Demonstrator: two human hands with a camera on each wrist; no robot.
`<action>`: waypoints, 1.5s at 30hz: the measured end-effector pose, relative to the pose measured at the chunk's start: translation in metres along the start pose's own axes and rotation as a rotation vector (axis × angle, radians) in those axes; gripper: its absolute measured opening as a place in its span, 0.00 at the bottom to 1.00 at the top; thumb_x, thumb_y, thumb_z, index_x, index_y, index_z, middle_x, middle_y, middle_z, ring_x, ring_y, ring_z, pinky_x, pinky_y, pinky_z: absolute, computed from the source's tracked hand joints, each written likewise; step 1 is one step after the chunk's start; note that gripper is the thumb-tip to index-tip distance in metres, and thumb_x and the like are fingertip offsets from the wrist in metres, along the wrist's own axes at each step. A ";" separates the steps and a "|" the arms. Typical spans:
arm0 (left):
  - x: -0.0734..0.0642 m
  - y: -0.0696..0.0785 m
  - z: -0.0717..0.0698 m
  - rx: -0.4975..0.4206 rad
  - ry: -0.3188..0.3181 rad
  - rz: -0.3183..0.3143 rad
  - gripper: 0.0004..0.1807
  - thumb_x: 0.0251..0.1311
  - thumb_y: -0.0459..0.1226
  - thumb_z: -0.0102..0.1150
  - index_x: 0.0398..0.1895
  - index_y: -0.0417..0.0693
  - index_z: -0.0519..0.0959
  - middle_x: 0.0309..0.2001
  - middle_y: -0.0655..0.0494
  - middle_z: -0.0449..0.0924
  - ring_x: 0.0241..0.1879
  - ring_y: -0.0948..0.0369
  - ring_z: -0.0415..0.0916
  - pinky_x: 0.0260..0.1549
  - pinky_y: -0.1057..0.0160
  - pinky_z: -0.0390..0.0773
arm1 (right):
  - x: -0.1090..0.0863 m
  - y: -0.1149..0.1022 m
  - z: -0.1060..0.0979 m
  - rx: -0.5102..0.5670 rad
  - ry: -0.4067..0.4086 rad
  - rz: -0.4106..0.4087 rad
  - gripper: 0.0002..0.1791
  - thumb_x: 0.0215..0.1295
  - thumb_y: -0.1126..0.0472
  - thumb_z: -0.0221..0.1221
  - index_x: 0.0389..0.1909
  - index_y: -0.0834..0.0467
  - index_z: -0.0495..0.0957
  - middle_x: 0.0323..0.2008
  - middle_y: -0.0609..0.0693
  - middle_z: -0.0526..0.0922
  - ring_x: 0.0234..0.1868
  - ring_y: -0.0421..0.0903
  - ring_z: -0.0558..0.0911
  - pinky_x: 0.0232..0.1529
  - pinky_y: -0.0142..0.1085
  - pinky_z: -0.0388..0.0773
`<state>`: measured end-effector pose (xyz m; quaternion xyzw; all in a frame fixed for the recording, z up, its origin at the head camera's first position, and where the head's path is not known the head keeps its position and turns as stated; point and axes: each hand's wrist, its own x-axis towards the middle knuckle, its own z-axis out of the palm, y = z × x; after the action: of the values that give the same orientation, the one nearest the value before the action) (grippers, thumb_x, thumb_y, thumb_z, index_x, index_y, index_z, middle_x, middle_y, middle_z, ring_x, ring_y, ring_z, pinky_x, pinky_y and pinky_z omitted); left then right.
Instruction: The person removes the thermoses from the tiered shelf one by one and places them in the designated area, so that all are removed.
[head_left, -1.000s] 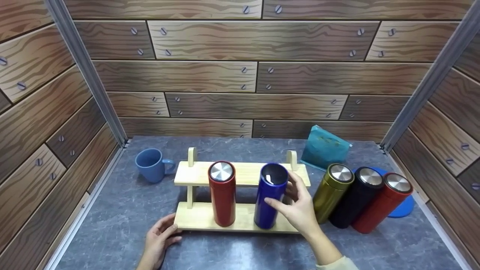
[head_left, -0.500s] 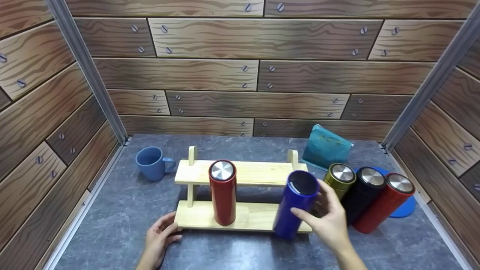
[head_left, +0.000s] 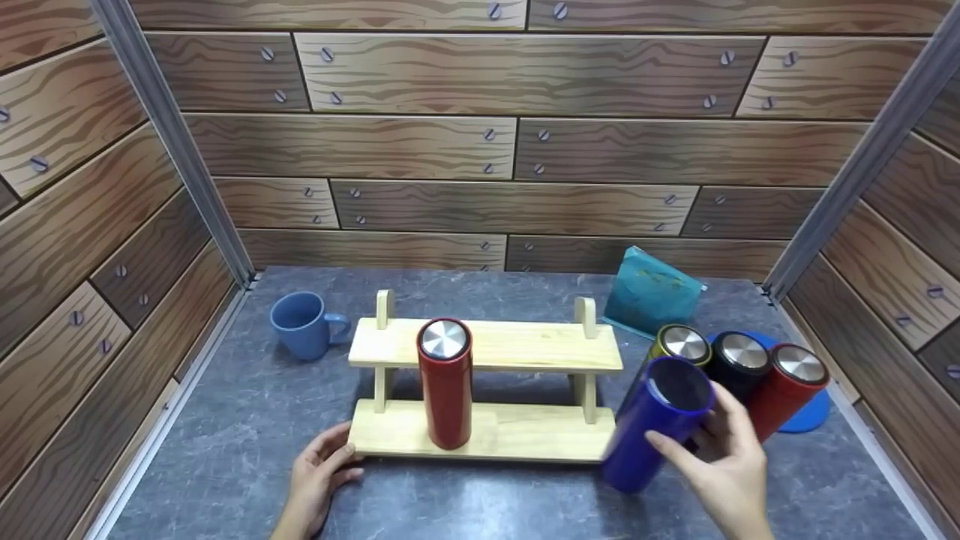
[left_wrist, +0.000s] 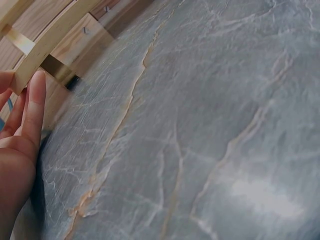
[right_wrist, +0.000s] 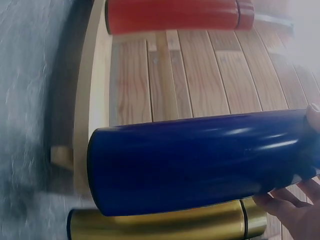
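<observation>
My right hand (head_left: 724, 469) grips a blue thermos bottle (head_left: 656, 427) around its upper part, just off the right end of a two-tier wooden rack (head_left: 540, 431). The bottle leans slightly and overlaps a gold bottle (head_left: 686, 343) behind it in the head view. In the right wrist view the blue bottle (right_wrist: 200, 162) spans the frame, its base near the rack's edge. My left hand (head_left: 319, 472) pinches the lower left corner of the rack between thumb and fingers, also seen in the left wrist view. One red bottle (head_left: 448, 386) stands upright on the lower shelf.
Behind my right hand a black bottle (head_left: 741, 364) and a second red bottle (head_left: 791, 386) stand beside the gold one. A blue flat disc (head_left: 810, 411) lies near them. A teal pouch (head_left: 652, 292) sits at the back right, a blue mug (head_left: 304, 326) at the left. Wood-patterned walls enclose the table.
My right hand has lifted the blue bottle off the lower shelf and carried it right, toward the gold bottle. The left hand stays at the rack's corner.
</observation>
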<state>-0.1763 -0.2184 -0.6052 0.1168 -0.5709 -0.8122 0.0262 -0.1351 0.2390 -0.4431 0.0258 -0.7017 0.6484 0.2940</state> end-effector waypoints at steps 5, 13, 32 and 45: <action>-0.001 0.000 0.000 0.005 0.005 0.002 0.28 0.55 0.28 0.61 0.60 0.30 0.66 0.47 0.47 0.76 0.35 0.53 0.78 0.30 0.57 0.83 | 0.000 0.006 -0.012 -0.009 0.094 0.046 0.47 0.31 0.86 0.68 0.60 0.64 0.67 0.47 0.51 0.79 0.44 0.41 0.80 0.42 0.27 0.78; -0.001 0.000 0.000 0.002 0.000 0.019 0.27 0.55 0.28 0.61 0.59 0.30 0.67 0.46 0.48 0.77 0.35 0.53 0.78 0.30 0.58 0.83 | -0.002 0.020 -0.025 -0.070 0.187 0.070 0.46 0.31 0.84 0.69 0.60 0.61 0.69 0.47 0.49 0.79 0.42 0.39 0.80 0.39 0.23 0.78; -0.002 -0.001 0.001 0.004 0.015 0.016 0.28 0.54 0.29 0.62 0.59 0.30 0.67 0.46 0.49 0.77 0.35 0.54 0.78 0.31 0.57 0.83 | 0.003 0.058 -0.024 -0.024 0.208 0.073 0.45 0.33 0.85 0.68 0.60 0.64 0.67 0.48 0.53 0.75 0.45 0.41 0.79 0.42 0.24 0.77; -0.002 -0.001 0.001 -0.007 -0.001 0.021 0.28 0.54 0.28 0.61 0.59 0.31 0.67 0.46 0.49 0.77 0.35 0.54 0.78 0.30 0.57 0.83 | 0.003 0.062 -0.022 -0.001 0.186 0.071 0.44 0.36 0.84 0.67 0.61 0.63 0.66 0.48 0.54 0.74 0.46 0.42 0.78 0.45 0.23 0.76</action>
<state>-0.1748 -0.2173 -0.6058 0.1104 -0.5693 -0.8139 0.0350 -0.1553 0.2707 -0.4980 -0.0596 -0.6721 0.6577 0.3348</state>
